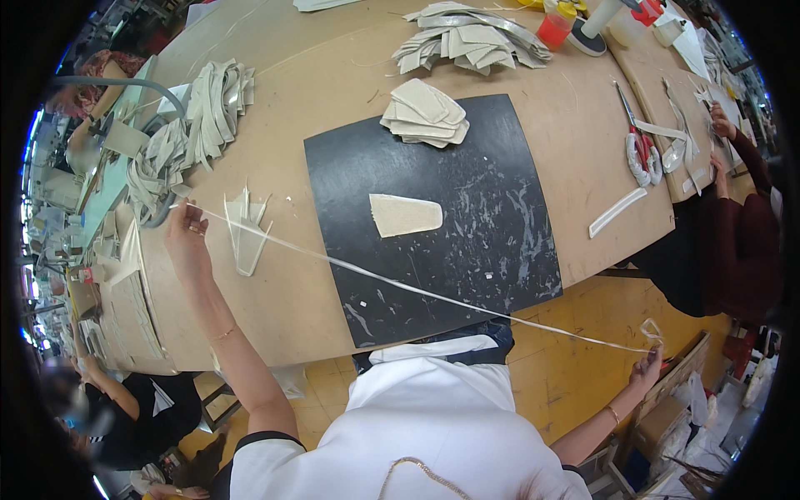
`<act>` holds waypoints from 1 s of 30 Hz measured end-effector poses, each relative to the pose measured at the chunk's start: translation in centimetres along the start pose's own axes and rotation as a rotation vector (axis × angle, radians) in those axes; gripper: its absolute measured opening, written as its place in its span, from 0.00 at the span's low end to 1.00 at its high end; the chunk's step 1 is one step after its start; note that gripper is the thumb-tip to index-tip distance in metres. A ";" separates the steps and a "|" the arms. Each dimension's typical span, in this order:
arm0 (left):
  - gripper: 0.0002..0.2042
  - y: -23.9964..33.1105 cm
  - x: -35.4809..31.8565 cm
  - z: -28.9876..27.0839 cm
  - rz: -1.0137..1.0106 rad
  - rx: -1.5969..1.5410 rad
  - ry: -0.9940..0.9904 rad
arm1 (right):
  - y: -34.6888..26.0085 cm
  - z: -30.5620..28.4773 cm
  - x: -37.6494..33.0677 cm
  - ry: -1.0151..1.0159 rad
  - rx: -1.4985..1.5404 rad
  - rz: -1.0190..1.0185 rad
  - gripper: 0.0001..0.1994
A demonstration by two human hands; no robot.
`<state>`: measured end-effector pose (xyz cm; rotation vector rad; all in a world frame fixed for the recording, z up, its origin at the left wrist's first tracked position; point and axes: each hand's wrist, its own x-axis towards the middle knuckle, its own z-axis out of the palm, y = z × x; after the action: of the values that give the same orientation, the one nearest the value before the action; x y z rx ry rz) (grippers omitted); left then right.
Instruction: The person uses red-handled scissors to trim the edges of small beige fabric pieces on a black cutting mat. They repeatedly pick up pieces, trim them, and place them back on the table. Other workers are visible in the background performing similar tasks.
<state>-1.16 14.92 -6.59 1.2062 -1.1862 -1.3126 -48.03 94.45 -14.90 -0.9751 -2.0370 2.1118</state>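
Observation:
A long, thin white strip (pixel 392 282) stretches across my front, pulled nearly straight between both hands. My left hand (pixel 185 240) is raised over the left side of the table, its fingers closed on one end. Out past the table's front edge at the right, my right hand (pixel 644 372) grips the other end, and a short loop of strip curls above its fingers. Beyond the strip, one flat cream tapered piece (pixel 406 216) lies on the black mat (pixel 354 171). A stack of similar pieces (pixel 425 114) sits at the mat's far edge.
Piles of cream pieces (pixel 475 40) and curved strips (pixel 212 112) lie farther back. A pointed pale piece (pixel 247 237) rests near my left hand. Red-handled scissors (pixel 642 154) and a white curved strip (pixel 617 212) are at the right. Co-workers are at both sides.

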 end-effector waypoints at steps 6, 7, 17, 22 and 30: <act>0.10 0.2 0.1 -1.2 -0.081 0.142 0.015 | 2.1 -6.3 1.0 0.024 -0.118 0.472 0.16; 0.09 0.4 -0.3 -0.9 -0.133 0.203 -0.001 | 2.7 -6.4 0.9 0.018 -0.228 0.508 0.17; 0.11 4.3 1.0 3.7 0.078 -0.011 -0.038 | 6.4 -6.2 1.3 -0.654 -0.909 0.811 0.30; 0.12 5.9 8.8 -3.3 0.100 0.186 0.141 | 4.4 -12.2 -0.3 -0.485 -0.638 0.941 0.27; 0.15 3.5 14.6 -8.6 0.180 0.374 0.279 | 2.5 -12.3 1.9 -0.303 -1.596 1.054 0.23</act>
<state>6.82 -0.33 -4.37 1.4557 -1.3327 -0.7787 -42.92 105.81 -17.09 -2.2008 -3.8173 -0.0462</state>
